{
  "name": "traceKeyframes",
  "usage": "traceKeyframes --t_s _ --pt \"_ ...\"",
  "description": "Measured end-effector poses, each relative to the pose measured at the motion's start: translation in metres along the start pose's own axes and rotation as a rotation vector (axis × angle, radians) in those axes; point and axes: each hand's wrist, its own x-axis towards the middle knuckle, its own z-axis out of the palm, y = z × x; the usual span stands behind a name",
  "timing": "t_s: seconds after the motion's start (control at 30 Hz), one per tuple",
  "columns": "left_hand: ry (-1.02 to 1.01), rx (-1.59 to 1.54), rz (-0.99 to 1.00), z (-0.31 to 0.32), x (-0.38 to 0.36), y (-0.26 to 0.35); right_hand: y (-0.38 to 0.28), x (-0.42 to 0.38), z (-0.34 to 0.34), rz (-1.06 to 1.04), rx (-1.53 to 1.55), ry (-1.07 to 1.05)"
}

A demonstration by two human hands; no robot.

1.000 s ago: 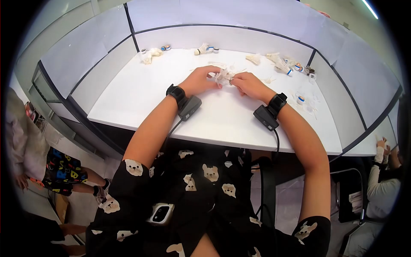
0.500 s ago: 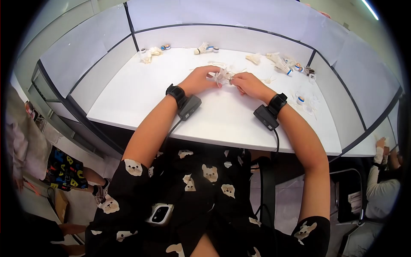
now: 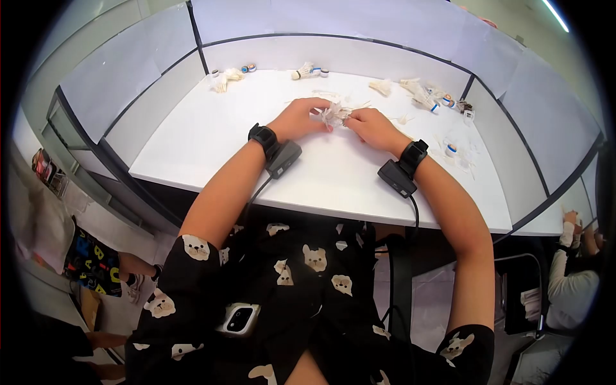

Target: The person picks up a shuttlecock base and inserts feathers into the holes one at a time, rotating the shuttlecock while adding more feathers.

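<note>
A clump of whitish feathers or clear film (image 3: 333, 114) is between my two hands above the white table (image 3: 256, 173). My left hand (image 3: 301, 119) curves round its left side, thumb and fingers closed on it. At its right side my right hand (image 3: 374, 127) pinches something too small to make out, with the fingertips touching the clump. Loose pale feather pieces (image 3: 346, 101) lie just behind the hands. Each wrist carries a black strap with a small dark box and a cable.
Along the back stand a shuttlecock (image 3: 301, 72), feather bundles (image 3: 229, 78), more shuttlecock parts (image 3: 423, 96) and small round caps (image 3: 249, 67). Scraps surround a blue-rimmed cap (image 3: 451, 149) at right. Low partitions (image 3: 333, 52) enclose the table. Other people are at both sides.
Both hands keep nearly the same place, with the clump slightly turned between them. The person at the far left has shifted a little to the left and down.
</note>
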Motion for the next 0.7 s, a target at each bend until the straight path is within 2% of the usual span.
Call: traceKeyframes --t_s 0.17,0.23,0.37,0.47,0.53,0.6,0.7 --pt "0.017 0.019 -0.005 0.001 -0.001 0.001 0.008 0.003 0.005 -0.103 -0.103 0.054" --pt "0.011 0.041 0.045 0.001 0.002 -0.005 0.007 0.004 0.006 -0.101 -0.130 0.048" --pt "0.014 0.032 0.007 0.000 0.001 0.001 0.013 0.006 0.009 -0.126 -0.124 0.094" --pt "0.041 0.003 -0.007 -0.001 0.000 -0.003 -0.004 0.000 -0.002 -0.014 -0.005 0.041" --pt "0.102 -0.026 -0.020 -0.003 0.003 -0.006 -0.007 -0.003 -0.012 -0.040 -0.041 0.145" --pt "0.155 -0.026 -0.120 -0.008 0.004 -0.012 -0.003 -0.003 -0.022 -0.065 -0.042 0.211" --pt "0.217 0.013 -0.200 -0.014 0.002 -0.018 0.004 -0.008 -0.040 -0.124 -0.228 0.259"
